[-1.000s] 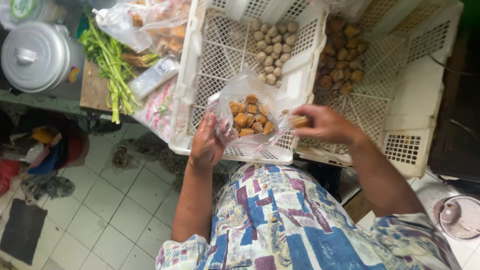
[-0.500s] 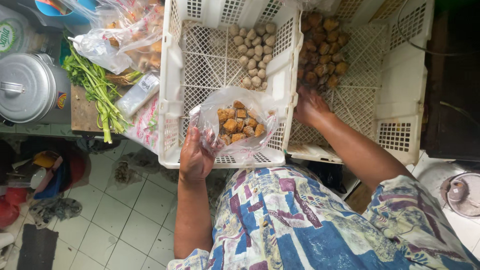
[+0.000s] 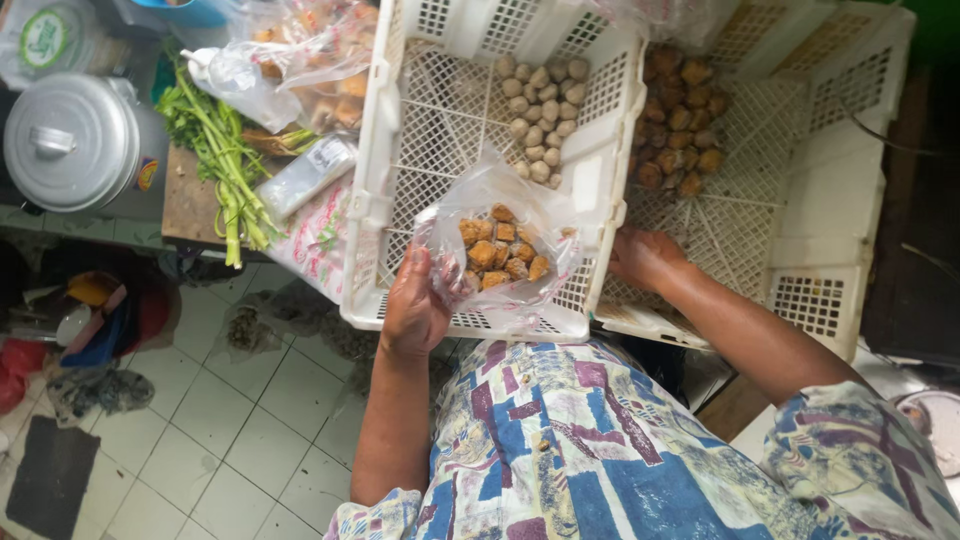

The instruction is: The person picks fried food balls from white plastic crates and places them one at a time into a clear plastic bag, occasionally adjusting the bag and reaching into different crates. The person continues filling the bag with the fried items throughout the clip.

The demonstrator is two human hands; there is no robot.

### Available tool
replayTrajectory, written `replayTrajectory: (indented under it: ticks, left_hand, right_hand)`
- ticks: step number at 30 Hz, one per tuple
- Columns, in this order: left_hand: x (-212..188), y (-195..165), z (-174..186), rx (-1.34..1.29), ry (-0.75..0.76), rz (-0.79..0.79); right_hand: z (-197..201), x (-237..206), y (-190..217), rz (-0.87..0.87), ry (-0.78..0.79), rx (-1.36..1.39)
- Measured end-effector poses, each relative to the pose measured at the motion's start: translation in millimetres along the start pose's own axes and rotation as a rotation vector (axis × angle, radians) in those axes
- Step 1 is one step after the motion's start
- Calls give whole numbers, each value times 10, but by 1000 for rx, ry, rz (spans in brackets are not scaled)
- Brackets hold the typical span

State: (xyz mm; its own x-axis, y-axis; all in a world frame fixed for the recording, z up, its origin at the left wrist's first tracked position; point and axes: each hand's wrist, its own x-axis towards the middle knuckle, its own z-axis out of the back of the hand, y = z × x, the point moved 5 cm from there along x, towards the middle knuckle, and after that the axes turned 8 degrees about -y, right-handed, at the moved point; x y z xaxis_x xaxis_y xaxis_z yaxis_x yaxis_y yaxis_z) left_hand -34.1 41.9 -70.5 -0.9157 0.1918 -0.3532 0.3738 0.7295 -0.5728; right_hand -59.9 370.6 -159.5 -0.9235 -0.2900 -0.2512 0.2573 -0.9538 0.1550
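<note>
My left hand (image 3: 415, 305) grips the edge of a clear plastic bag (image 3: 500, 215) holding several brown fried cubes (image 3: 498, 255). The bag hangs over the left white crate (image 3: 385, 215), which has pale round balls (image 3: 540, 110) at its far end. My right hand (image 3: 645, 258) lies inside the right white crate (image 3: 830, 190), close to the wall between the two crates. Its fingertips are hidden behind that wall. Darker brown fried pieces (image 3: 680, 125) are piled further up in that crate, apart from the hand.
A metal pot with a lid (image 3: 75, 140) stands at the far left. Green stalks (image 3: 225, 160), a small packet (image 3: 305, 175) and clear bags of food (image 3: 300, 55) lie on a wooden board beside the left crate. White floor tiles (image 3: 230, 440) and scattered items lie below.
My right hand let go of the bag's edge and moved right into the right crate, then drew nearer to me. My left hand still holds the bag.
</note>
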Motion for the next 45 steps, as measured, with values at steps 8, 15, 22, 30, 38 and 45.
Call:
replayTrajectory:
  ticks: [8, 15, 22, 30, 38, 45]
  left_hand:
    - [24, -2, 72, -36, 39, 22]
    - [5, 13, 7, 9, 42, 15]
    - [-36, 17, -19, -21, 64, 23]
    - [-23, 25, -6, -28, 37, 23]
    - [5, 20, 78, -22, 27, 21]
    - [-6, 41, 77, -3, -28, 11]
  right_hand:
    - [687, -121, -327, -376, -12, 571]
    - [890, -11, 915, 57, -211, 911]
    - [772, 183, -323, -241, -545, 412]
    - [84, 253, -243, -184, -33, 138]
    - [852, -79, -9, -257, -9, 1271]
    - [1235, 48, 586, 142, -496, 989]
